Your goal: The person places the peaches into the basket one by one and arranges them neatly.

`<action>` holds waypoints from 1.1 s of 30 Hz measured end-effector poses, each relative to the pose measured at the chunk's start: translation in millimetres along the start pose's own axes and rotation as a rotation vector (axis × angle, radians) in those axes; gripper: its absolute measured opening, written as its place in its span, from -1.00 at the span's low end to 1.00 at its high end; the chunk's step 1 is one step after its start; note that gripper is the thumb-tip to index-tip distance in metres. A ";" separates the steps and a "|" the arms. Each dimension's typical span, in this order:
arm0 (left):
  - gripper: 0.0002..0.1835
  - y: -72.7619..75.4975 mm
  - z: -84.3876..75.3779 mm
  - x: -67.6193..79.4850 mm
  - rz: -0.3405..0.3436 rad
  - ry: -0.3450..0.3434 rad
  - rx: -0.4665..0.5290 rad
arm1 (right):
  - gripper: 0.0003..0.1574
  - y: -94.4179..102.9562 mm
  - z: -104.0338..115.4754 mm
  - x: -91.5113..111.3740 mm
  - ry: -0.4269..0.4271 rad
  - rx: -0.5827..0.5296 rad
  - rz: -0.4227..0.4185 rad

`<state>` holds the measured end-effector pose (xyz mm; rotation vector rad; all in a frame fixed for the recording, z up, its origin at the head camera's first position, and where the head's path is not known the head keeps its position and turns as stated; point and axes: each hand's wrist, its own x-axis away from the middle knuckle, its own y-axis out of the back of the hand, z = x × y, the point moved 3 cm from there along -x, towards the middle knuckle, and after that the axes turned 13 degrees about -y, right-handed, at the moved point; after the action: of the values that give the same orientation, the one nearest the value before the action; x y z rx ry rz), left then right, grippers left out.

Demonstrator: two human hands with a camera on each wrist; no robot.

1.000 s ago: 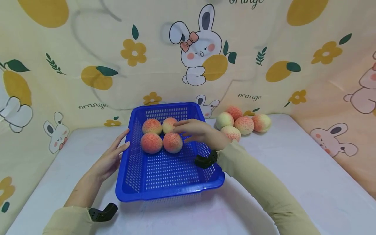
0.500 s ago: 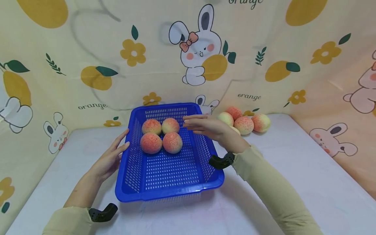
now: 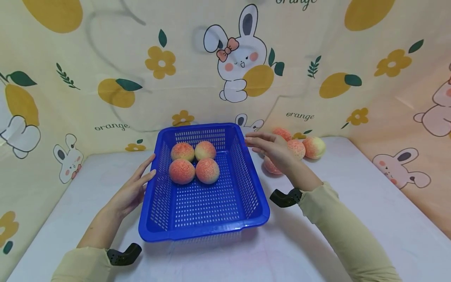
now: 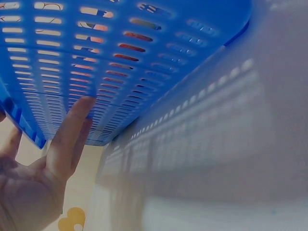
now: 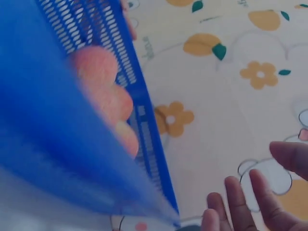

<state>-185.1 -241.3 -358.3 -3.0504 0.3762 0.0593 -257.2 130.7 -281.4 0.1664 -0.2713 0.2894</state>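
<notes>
A blue plastic basket (image 3: 208, 219) with slotted walls stands on the table, with several peaches (image 3: 181, 171) grouped toward its far left. My left hand (image 3: 130, 194) is at the basket's left side, its fingertips touching the wall near the rim. In the left wrist view, extended fingers (image 4: 72, 134) reach up against the slotted outer wall. Just outside the basket's right rim, my right hand (image 3: 278, 154) holds nothing. Its fingers are spread and slightly bent in the right wrist view. More peaches (image 3: 314, 147) lie around and behind that hand, which partly hides some of them.
A white-covered table (image 3: 352, 203) carries everything. Behind it hangs a cloth backdrop (image 3: 197, 90) printed with rabbits and oranges. Black wrist cameras (image 3: 286, 198) sit on both wrists. Peaches (image 5: 98, 67) inside the basket show in the right wrist view.
My right hand has left the space over the basket and moved right, to the loose peaches beside it. The nearest loose peach has shifted slightly. My left hand and the basket have stayed put.
</notes>
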 end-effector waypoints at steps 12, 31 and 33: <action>-0.32 0.5 1.9 -0.4 0.003 0.000 -0.011 | -0.32 34.3 -12.3 11.2 0.007 0.112 -0.181; -0.30 0.8 0.8 -1.1 -0.009 0.005 -0.010 | -0.20 55.7 -68.9 -1.4 0.031 0.277 -0.392; -0.30 1.1 0.8 -1.2 -0.009 0.006 -0.004 | -0.20 56.2 -71.7 -2.7 0.035 0.274 -0.400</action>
<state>-186.6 -242.0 -359.1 -3.0565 0.3626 0.0506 -259.6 197.5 -343.4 0.4783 -0.1574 -0.0694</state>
